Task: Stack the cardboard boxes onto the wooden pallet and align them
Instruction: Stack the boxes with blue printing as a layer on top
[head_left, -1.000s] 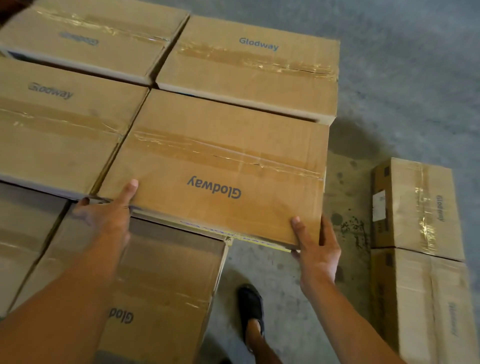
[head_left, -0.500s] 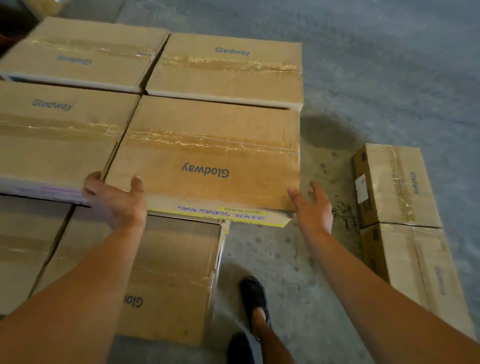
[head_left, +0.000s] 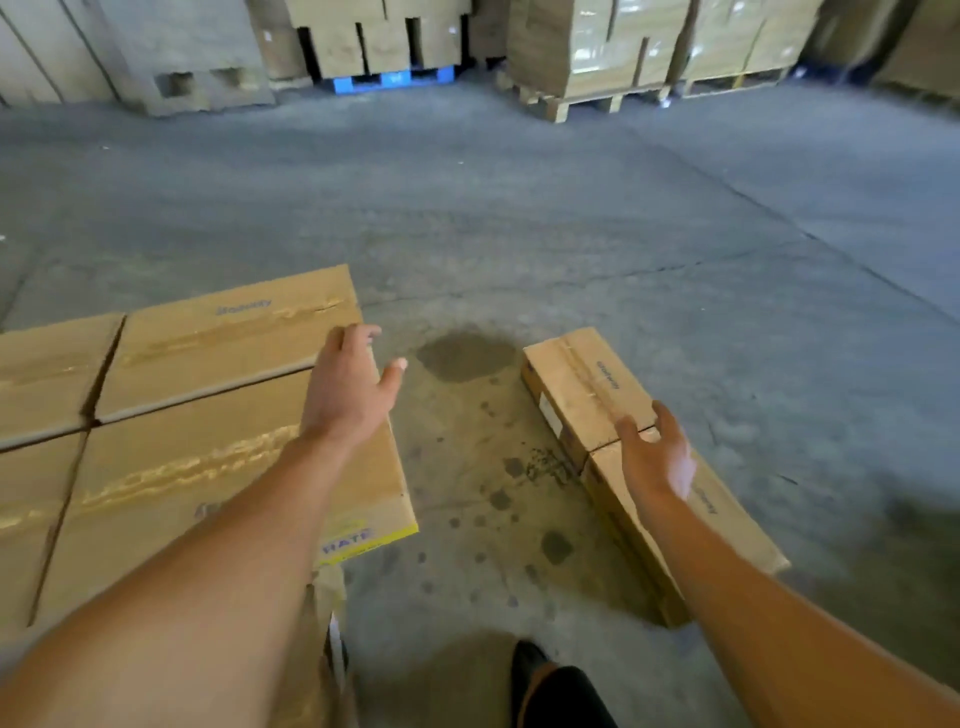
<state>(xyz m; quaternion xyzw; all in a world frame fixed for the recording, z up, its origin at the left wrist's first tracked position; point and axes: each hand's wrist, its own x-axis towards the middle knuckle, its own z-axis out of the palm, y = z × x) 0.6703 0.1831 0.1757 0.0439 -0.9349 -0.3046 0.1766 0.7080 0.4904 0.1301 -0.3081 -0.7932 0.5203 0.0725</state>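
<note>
The left hand (head_left: 345, 389) hovers, grip released, at the right edge of the stacked boxes (head_left: 182, 467), while the right hand (head_left: 657, 457), likewise empty, hangs over the loose boxes (head_left: 582, 384) lying end to end on the floor (head_left: 467, 519), long axes pointing away.

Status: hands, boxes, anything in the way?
Left hand open, over the stacked boxes. Right hand open, above two floor boxes, holding nothing. Pallet not in view. Only a dark stain on the concrete between.
</note>
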